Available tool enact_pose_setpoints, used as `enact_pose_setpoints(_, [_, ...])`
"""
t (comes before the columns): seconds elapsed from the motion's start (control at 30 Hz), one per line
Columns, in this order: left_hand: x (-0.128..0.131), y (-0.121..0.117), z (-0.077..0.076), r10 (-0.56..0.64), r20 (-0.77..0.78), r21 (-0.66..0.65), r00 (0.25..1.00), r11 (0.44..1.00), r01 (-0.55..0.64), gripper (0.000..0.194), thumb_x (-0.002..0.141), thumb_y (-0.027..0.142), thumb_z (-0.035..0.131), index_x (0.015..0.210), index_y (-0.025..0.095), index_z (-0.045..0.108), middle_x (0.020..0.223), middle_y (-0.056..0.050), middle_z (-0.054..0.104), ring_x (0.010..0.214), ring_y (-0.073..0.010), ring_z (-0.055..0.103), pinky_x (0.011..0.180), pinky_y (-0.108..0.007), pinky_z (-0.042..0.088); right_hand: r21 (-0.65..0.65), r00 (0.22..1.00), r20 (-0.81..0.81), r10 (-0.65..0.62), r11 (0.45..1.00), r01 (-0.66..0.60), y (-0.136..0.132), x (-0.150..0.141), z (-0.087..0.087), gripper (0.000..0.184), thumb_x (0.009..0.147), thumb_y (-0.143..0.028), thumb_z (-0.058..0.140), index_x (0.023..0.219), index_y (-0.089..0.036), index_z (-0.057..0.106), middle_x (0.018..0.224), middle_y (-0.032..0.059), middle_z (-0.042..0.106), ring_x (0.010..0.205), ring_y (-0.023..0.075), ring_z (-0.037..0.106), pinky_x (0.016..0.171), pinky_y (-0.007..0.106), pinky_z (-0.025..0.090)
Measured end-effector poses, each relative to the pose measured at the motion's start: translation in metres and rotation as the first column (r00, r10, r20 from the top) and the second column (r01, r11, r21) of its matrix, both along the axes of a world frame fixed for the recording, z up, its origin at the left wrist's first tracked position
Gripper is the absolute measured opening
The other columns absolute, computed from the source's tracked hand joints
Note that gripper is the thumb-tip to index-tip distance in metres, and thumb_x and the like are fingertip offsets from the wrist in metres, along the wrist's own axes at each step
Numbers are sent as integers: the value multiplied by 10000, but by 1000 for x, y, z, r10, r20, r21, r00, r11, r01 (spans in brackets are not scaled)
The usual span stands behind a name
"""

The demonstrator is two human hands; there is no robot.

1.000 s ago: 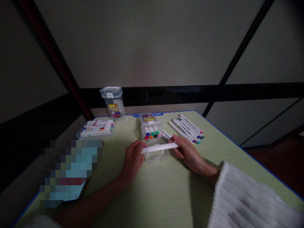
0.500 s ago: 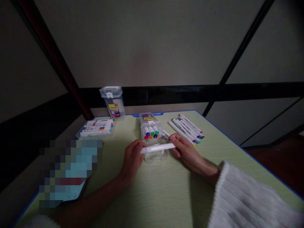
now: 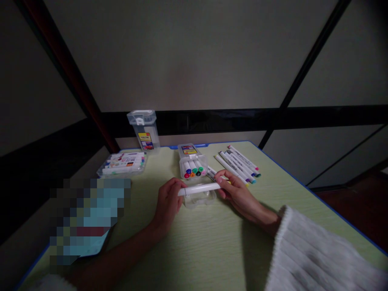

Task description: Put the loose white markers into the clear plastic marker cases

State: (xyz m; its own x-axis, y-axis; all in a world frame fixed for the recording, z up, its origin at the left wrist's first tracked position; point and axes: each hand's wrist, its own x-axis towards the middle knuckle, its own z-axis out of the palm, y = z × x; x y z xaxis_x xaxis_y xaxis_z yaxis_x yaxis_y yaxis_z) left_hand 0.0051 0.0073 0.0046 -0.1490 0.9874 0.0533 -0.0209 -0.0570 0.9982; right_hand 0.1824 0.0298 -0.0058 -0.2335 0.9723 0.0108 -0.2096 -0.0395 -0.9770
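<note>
A white marker (image 3: 200, 188) is held level between both hands over the table. My left hand (image 3: 170, 201) pinches its left end. Around the right end close the fingers of my right hand (image 3: 235, 192), where a bit of yellow shows. Just beyond the marker lies a clear plastic case (image 3: 192, 161), its open end facing me, with several markers inside showing coloured ends. Its clear lid (image 3: 201, 199) rests partly hidden beneath the held marker. To the right, a group of loose white markers (image 3: 238, 165) lies side by side. Another marker (image 3: 211, 173) is partly covered by my right hand.
At the back left stands a tall clear case (image 3: 145, 131) with a closed lid. In front of it lies a flat clear case of markers (image 3: 123, 165). A tablet-like device (image 3: 91, 222), mostly pixelated, sits at the left. A wall panel (image 3: 194, 56) rises behind the table.
The marker has shifted slightly to the left. My right fingers have changed their grip at its right end, and some yellow now shows there.
</note>
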Motion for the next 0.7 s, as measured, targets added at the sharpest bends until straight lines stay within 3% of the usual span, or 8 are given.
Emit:
enact_pose_setpoints(0.27, [-1, 2, -2, 10, 6, 5, 1000, 1000, -10, 218, 720, 332, 456, 594, 157, 490, 371, 108, 303, 285, -20, 243, 293, -137, 147, -40, 1000, -13, 13, 999, -14, 1, 0, 0, 328, 668, -438, 677, 793, -198, 491, 452, -85, 448, 437, 65, 330, 439, 197, 204])
enact_pose_setpoints(0.7, [-2, 2, -3, 8, 9, -2, 1000, 1000, -8, 212, 711, 334, 453, 591, 162, 484, 366, 111, 299, 277, -18, 238, 290, -138, 145, 51, 998, -47, 41, 998, -39, 4, 3, -3, 251, 670, -344, 707, 765, -196, 527, 584, -61, 487, 519, 74, 383, 494, 218, 257])
